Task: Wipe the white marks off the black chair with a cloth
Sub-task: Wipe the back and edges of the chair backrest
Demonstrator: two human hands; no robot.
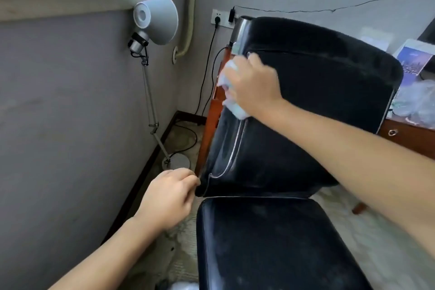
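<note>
Our right hand (255, 85) grips a crumpled pale cloth (231, 92) and presses it to the far left part of the black chair (306, 113) backrest, beside the light piping. Our left hand (169, 198), fingers loosely curled and holding nothing we can see, touches the backrest's near left corner. Faint whitish haze shows along the backrest top and on the seat (270, 242), so we judge the wiping partly done, with the seat and upper edge left. A white lamp (155, 19) stands at far left.
</note>
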